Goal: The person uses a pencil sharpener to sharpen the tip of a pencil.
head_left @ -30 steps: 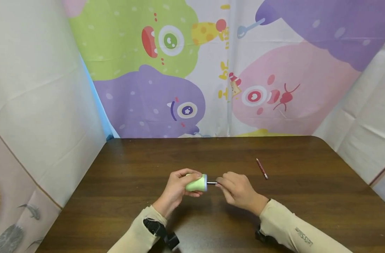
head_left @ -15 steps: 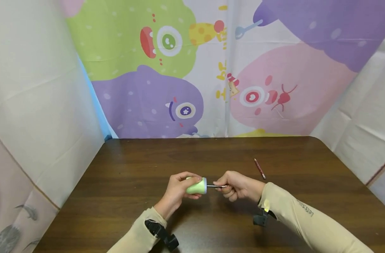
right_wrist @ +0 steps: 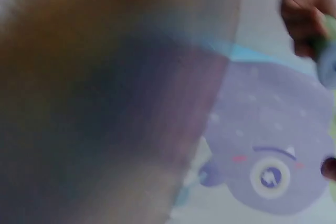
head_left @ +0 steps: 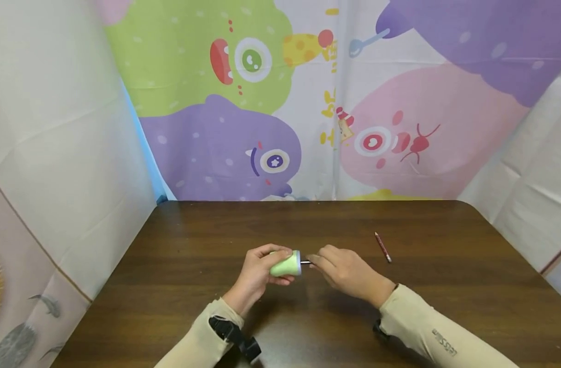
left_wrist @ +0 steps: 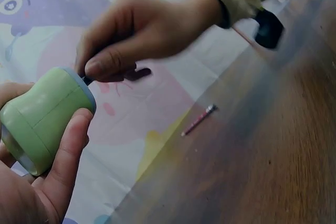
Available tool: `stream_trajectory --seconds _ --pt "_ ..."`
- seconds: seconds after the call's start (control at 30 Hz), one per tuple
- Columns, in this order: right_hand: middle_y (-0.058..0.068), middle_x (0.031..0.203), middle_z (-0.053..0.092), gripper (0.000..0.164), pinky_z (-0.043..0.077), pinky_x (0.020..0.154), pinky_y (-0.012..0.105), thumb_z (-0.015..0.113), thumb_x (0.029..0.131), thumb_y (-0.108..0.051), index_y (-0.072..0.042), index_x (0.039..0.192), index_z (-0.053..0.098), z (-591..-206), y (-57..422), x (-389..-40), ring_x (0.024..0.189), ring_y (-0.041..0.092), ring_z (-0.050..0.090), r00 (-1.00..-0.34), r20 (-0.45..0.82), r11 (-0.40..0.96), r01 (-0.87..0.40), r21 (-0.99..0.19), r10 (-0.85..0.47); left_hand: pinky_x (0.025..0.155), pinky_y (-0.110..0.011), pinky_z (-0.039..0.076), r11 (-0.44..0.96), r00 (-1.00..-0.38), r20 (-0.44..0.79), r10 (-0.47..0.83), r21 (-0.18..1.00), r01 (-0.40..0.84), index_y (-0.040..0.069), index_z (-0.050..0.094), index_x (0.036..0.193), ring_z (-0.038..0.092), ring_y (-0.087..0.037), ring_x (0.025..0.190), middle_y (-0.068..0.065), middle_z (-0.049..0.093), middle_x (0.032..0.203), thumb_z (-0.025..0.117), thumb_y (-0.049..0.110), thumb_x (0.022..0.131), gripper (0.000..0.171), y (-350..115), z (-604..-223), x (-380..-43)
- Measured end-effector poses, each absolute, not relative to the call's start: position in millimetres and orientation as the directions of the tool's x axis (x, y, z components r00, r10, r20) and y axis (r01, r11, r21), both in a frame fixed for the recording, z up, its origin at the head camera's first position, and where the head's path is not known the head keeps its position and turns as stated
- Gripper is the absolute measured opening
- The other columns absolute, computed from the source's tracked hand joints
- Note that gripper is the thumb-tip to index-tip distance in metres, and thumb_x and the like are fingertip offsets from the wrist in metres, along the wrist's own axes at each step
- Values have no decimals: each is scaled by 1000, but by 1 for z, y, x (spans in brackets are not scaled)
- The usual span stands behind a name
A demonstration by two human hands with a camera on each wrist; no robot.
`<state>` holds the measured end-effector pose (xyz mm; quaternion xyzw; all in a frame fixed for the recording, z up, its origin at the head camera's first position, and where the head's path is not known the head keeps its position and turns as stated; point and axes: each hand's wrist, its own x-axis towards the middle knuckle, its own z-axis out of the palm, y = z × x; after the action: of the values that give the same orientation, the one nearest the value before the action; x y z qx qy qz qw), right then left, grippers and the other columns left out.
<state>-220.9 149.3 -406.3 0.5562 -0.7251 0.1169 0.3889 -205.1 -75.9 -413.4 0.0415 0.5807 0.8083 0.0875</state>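
My left hand [head_left: 257,273] grips a light-green, barrel-shaped pencil sharpener [head_left: 285,263] with a pale blue end, held above the table. From the blue end a thin dark rod [head_left: 305,262] sticks out to the right. The fingers of my right hand [head_left: 349,271] pinch this rod close to the sharpener. In the left wrist view, the green body [left_wrist: 52,108] shows a seam and a clear band at its far end, while the pinching fingers hide most of the rod. The right wrist view is blurred; my left hand [right_wrist: 304,17] shows at its upper right edge.
A dark red pencil [head_left: 383,247] with a white end lies on the brown wooden table [head_left: 206,230], behind and right of my right hand. A cartoon-print curtain [head_left: 308,179] hangs along the back edge, and pale cloth [head_left: 64,128] hangs at the sides.
My right hand has rolled over and back around the rod, knuckles now up again, and sits closer to the sharpener. My left hand holds the sharpener in nearly the same place.
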Motion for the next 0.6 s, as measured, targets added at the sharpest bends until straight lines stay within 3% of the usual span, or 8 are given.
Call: stream_trajectory --seconds 0.07,0.13,0.23,0.33,0.4,0.47,0.53,0.6 --pt "3 77 52 29 48 48 19 40 108 -14 2 99 62 -411 144 -219 63 13 49 -96 718 394 -881 261 -690 43 -30 58 -320 -983 -27 180 944 -85 10 75 84 66 -24 50 -15 64 72 69 6 87 7 -75 -412 -205" --pt "3 75 52 27 46 47 19 42 107 -13 2 95 62 -413 139 -215 61 12 47 -175 740 413 -898 149 -649 43 -30 58 -324 -984 -22 175 943 -79 10 75 84 66 -23 50 -14 64 73 69 5 87 8 -74 -412 -204" --pt "2 74 60 18 46 49 20 55 101 -6 1 89 66 -410 135 -210 60 7 49 -414 688 421 -891 -171 -596 44 -29 58 -324 -985 -33 169 942 -87 7 75 85 66 -23 50 -15 64 74 70 5 87 6 -73 -413 -205" --pt "1 70 64 15 42 46 21 62 94 -1 2 80 69 -400 133 -207 55 5 45 -721 418 408 -671 -618 -552 44 -28 58 -308 -986 -35 161 948 -84 2 74 87 66 -23 51 -15 63 76 71 4 85 4 -73 -416 -205" --pt "-2 62 56 21 33 41 20 59 95 -3 3 76 67 -393 134 -208 50 5 37 -835 137 361 -371 -856 -532 44 -27 58 -295 -985 -34 169 952 -84 1 74 86 66 -23 50 -15 63 76 71 3 84 4 -73 -417 -206" --pt "-4 55 45 28 22 40 19 53 98 -7 3 73 62 -388 134 -211 46 5 28 -822 -110 269 -54 -962 -559 42 -28 57 -282 -984 -16 178 957 -67 -1 74 86 65 -23 49 -15 64 77 72 3 83 5 -75 -416 -205" --pt "-8 53 34 31 14 39 18 46 101 -9 2 74 57 -386 138 -214 43 3 22 -734 -288 192 215 -957 -615 41 -27 56 -270 -981 -1 192 961 -54 -3 74 87 64 -23 48 -14 64 77 72 2 82 7 -75 -415 -205" --pt "-9 55 28 29 12 41 18 40 103 -11 -5 79 55 -385 142 -218 44 2 22 -639 -367 165 355 -920 -676 40 -27 56 -256 -978 12 206 966 -42 -5 74 88 64 -23 48 -14 65 77 72 3 82 10 -75 -414 -204"
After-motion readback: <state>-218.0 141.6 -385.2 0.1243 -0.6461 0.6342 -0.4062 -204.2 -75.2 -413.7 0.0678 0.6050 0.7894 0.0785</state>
